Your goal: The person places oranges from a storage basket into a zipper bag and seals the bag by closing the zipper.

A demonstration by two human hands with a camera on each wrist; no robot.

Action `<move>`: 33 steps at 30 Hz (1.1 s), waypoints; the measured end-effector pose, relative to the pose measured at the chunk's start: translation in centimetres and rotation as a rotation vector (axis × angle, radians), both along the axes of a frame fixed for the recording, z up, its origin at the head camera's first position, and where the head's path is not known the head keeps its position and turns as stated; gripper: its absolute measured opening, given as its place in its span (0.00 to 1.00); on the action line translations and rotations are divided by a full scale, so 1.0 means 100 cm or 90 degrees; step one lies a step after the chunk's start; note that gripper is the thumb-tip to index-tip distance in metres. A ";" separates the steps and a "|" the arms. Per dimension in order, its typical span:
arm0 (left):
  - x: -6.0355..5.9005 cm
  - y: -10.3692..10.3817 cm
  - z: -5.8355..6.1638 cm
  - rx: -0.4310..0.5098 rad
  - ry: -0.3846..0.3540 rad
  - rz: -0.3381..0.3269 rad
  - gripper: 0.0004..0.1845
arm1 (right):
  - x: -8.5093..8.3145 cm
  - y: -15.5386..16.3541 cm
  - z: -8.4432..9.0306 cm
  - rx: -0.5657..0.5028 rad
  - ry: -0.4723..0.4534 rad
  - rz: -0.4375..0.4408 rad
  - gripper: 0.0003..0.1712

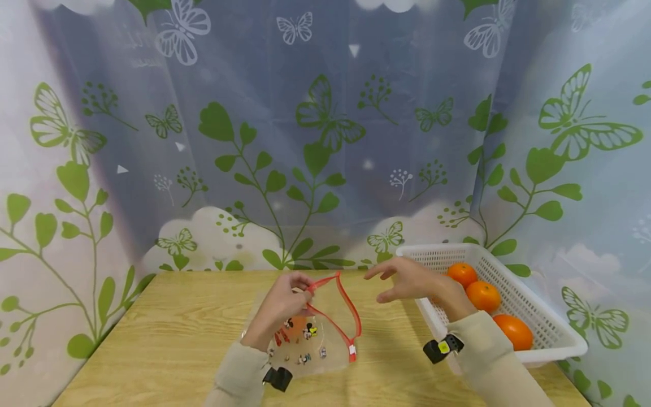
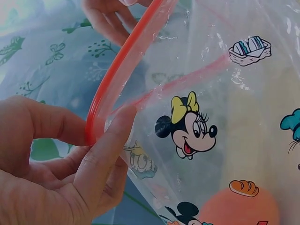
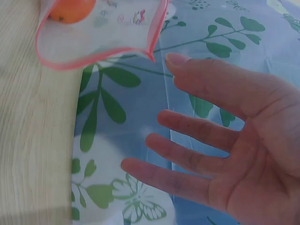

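We hold the bag [image 1: 311,346] open.
Left hand [image 1: 283,302] pinches its rim [image 2: 97,105]; right of the bag, right hand [image 1: 407,278] spreads empty fingers.

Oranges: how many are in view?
4: one orange inside the clear bag in the left hand, and three in the basket: a far orange, a middle orange and a near orange. The right forearm hides part of the basket, so more may be there.
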State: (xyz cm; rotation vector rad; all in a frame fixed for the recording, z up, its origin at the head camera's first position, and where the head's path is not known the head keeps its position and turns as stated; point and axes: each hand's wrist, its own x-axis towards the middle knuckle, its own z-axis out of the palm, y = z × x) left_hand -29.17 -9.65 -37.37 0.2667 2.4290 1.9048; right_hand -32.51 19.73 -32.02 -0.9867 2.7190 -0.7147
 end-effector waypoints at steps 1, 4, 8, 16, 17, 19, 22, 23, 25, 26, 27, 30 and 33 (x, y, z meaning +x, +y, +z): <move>0.000 0.000 0.000 -0.001 -0.001 0.000 0.10 | 0.000 0.002 0.002 0.003 -0.004 -0.002 0.27; 0.000 0.001 0.000 -0.004 -0.003 0.000 0.10 | -0.002 0.009 0.005 0.012 -0.014 -0.006 0.28; -0.001 0.001 -0.001 -0.007 0.004 -0.007 0.10 | -0.006 0.018 0.008 0.033 -0.012 -0.016 0.28; -0.002 0.001 -0.002 -0.011 0.009 -0.008 0.10 | -0.011 0.030 0.009 0.057 -0.015 -0.030 0.26; -0.002 0.001 -0.002 -0.012 0.009 -0.007 0.10 | -0.012 0.032 0.009 0.061 -0.018 -0.035 0.26; -0.002 0.002 -0.002 -0.013 0.009 -0.007 0.10 | -0.012 0.035 0.009 0.069 -0.021 -0.038 0.26; -0.002 0.002 -0.002 -0.014 0.009 -0.007 0.11 | -0.012 0.039 0.010 0.079 -0.027 -0.042 0.26; -0.002 0.002 -0.002 -0.014 0.009 -0.008 0.11 | -0.012 0.041 0.010 0.084 -0.030 -0.047 0.26; -0.001 0.002 -0.003 -0.015 0.007 -0.008 0.11 | -0.012 0.044 0.009 0.089 -0.040 -0.054 0.27; -0.001 0.002 -0.003 -0.017 0.005 -0.008 0.11 | -0.012 0.045 0.009 0.094 -0.041 -0.056 0.28; 0.000 0.002 -0.003 -0.017 0.003 -0.008 0.11 | -0.012 0.047 0.009 0.097 -0.049 -0.062 0.28; 0.001 0.002 -0.004 -0.016 0.000 -0.009 0.11 | -0.012 0.052 0.007 0.104 -0.069 -0.079 0.28; 0.001 0.002 -0.005 -0.015 -0.001 -0.010 0.11 | -0.013 0.058 0.006 0.122 -0.072 -0.093 0.27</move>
